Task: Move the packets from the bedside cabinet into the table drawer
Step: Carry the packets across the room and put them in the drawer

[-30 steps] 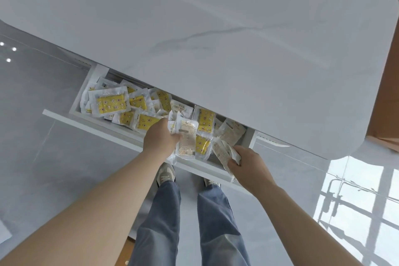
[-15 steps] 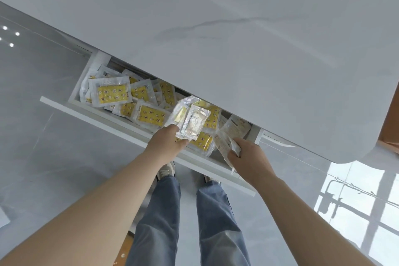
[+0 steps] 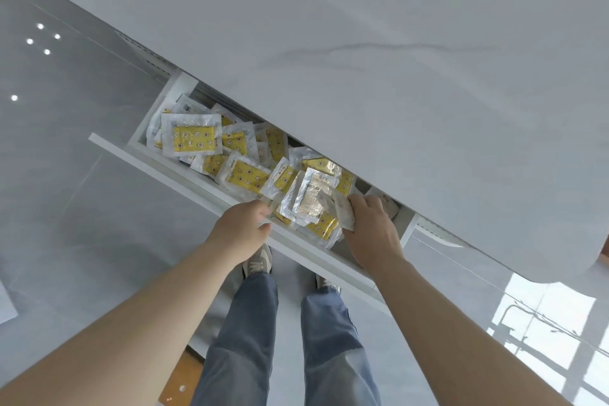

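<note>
The white table drawer (image 3: 184,171) stands pulled out under the marble tabletop (image 3: 395,59). Several clear packets with yellow star-print contents (image 3: 192,138) fill it. My left hand (image 3: 242,229) sits at the drawer's front edge, its fingertips pinching the edge of a clear packet (image 3: 309,199) that lies on top of the pile. My right hand (image 3: 370,226) reaches into the right end of the drawer and grips a crumpled clear packet (image 3: 341,209). The bedside cabinet is out of view.
My legs in jeans and my shoes (image 3: 258,262) stand on the glossy grey floor (image 3: 66,208) just below the drawer front. A window's reflection (image 3: 543,333) shows on the floor at lower right. A strip of wood (image 3: 181,379) appears near my left leg.
My right hand has moved up and into the drawer's right end with its packet. The packets my left hand held up now lie lower on the pile. The view has shifted right.
</note>
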Action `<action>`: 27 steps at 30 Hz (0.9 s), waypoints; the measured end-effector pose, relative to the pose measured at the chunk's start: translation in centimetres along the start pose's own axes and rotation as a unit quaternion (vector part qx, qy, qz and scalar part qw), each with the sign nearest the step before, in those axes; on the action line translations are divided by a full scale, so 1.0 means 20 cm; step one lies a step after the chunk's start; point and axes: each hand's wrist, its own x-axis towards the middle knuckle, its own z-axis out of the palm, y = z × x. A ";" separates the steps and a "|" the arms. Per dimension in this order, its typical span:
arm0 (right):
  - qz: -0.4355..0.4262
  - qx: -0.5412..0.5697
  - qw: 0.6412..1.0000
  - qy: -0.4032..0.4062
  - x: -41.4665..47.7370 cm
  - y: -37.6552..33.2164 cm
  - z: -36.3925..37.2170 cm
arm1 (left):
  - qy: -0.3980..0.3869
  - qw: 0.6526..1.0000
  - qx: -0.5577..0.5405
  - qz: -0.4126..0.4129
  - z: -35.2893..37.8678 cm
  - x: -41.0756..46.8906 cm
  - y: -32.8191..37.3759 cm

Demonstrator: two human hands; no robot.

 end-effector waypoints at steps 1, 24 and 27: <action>-0.007 -0.005 1.000 0.011 0.00 0.00 0.01 | 0.003 1.000 0.000 0.001 -0.01 0.00 0.00; 0.045 0.057 0.997 0.002 -0.42 -0.05 -0.36 | -0.022 0.974 0.167 0.151 -0.30 -0.33 0.33; 0.024 0.059 0.997 0.039 -0.57 -0.10 -0.53 | -0.013 0.964 0.193 0.183 -0.41 -0.46 0.43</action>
